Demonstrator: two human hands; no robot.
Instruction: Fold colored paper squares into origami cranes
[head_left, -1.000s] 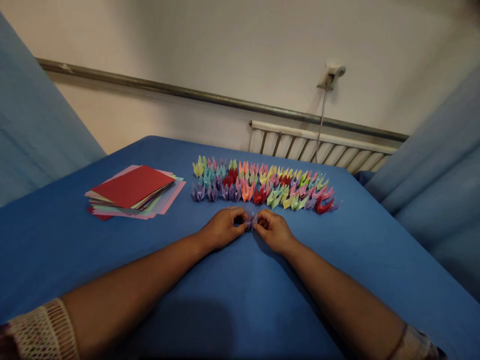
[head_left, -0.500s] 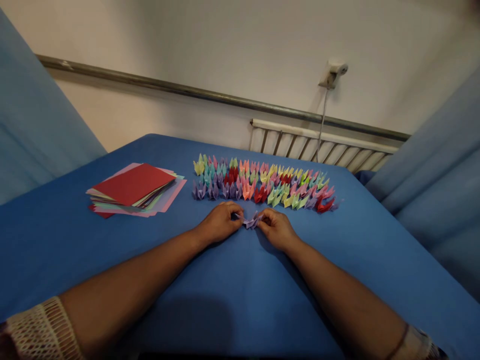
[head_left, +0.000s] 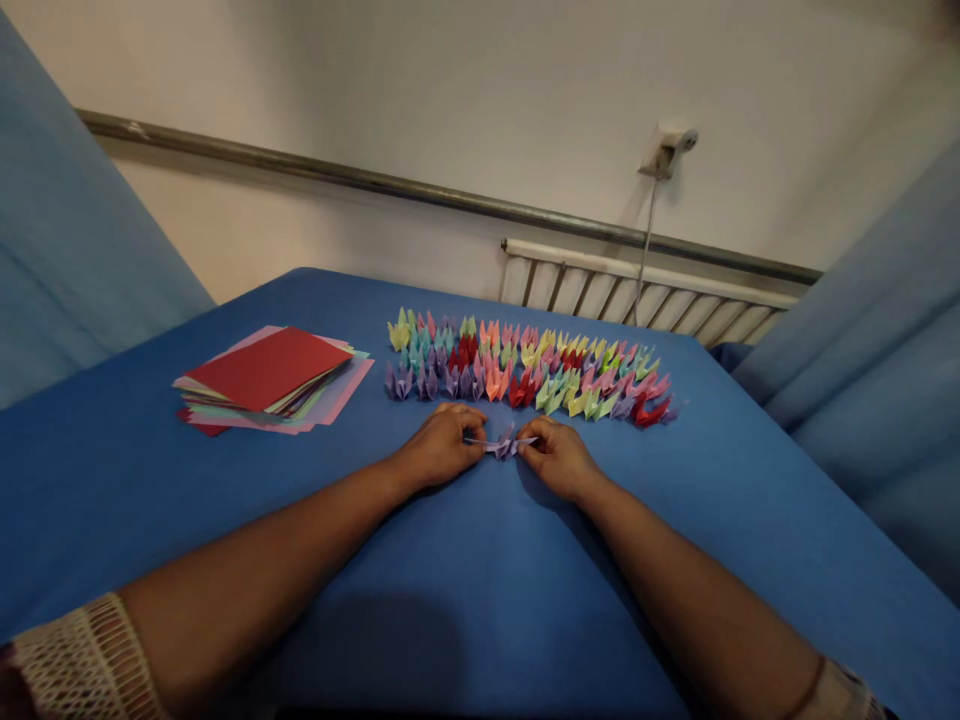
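Observation:
Between my two hands is a small purple origami crane (head_left: 503,444), its wings spread out to either side. My left hand (head_left: 444,444) pinches the left wing between thumb and fingers. On the other side, my right hand (head_left: 559,456) grips the right wing the same way. Just beyond the hands, rows of folded paper cranes (head_left: 523,388) in purple, red, pink, yellow, green and blue stand close together on the blue tablecloth (head_left: 480,580).
A loose stack of coloured paper sheets (head_left: 270,370), red on top, lies at the left. Behind the table are a radiator (head_left: 600,277), a metal pipe (head_left: 375,180) and a wall socket (head_left: 666,152) with a cord. Blue curtains (head_left: 885,330) hang at both sides.
The purple crane's wings are now drawn out flatter and straighter to the sides. Both hands keep their pinch and have barely moved.

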